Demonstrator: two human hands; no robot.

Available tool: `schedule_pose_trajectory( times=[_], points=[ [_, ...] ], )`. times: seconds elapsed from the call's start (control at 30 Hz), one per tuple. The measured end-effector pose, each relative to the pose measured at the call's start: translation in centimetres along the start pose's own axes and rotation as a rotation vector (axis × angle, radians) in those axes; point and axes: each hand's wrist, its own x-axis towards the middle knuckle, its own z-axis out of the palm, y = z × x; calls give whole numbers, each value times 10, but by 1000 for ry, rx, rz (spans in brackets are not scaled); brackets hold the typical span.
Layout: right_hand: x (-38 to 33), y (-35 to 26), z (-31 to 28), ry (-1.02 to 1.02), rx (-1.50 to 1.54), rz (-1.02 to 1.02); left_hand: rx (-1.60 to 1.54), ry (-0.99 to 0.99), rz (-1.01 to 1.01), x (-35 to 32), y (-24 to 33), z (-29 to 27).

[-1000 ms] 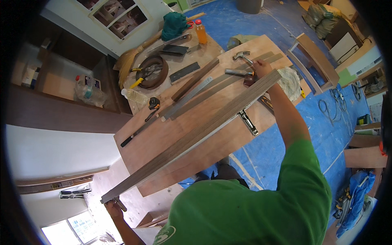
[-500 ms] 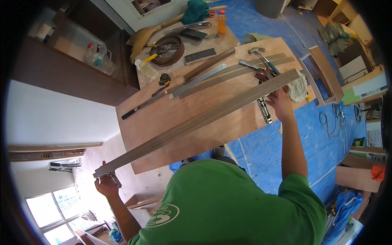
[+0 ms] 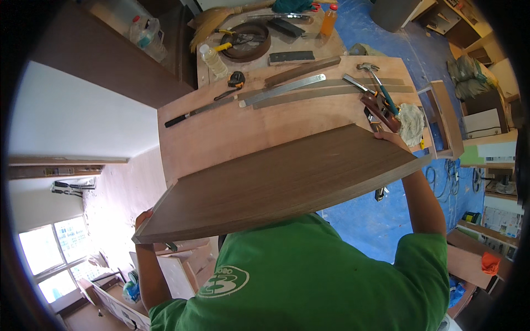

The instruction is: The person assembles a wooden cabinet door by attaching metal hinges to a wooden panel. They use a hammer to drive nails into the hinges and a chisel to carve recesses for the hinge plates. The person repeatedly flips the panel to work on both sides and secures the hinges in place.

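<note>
I hold a dark wood-grain cabinet door (image 3: pixel 287 182) up in front of me, its broad face tilted towards my view. My left hand (image 3: pixel 144 218) grips its left end. At the far right corner my right hand (image 3: pixel 393 139) closes round the edge, thumb side showing. A metal hinge (image 3: pixel 380 193) peeks out below the near edge on the right. Beyond the door, a plywood sheet (image 3: pixel 221 140) carries a wooden hand plane (image 3: pixel 381 110), a claw hammer (image 3: pixel 385 88), a steel ruler (image 3: pixel 284 91) and a tape measure (image 3: pixel 237 80).
A long tool with a black handle (image 3: pixel 178 120) lies at the plywood's left. Wood strips (image 3: pixel 342 89) and a white rag (image 3: pixel 411 124) lie farther right. Bottles (image 3: pixel 214 60) stand behind. Blue sheeting (image 3: pixel 359 220) covers the floor. A brown cabinet (image 3: pixel 110 71) rises at the left.
The door was seen edge-on and now turns its broad face up towards me. Both hands still grip its ends, with the right hand farther right. My view has shifted slightly.
</note>
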Motion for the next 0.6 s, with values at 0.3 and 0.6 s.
schedule_pose_trajectory(
  times=[0.3,0.6],
  points=[
    [-67,-111,113,65,112,-28,262,-1,316,-53,50,63],
    [-79,-212,86,-78,-377,-510,318,-191,415,-67,180,56]
  ],
)
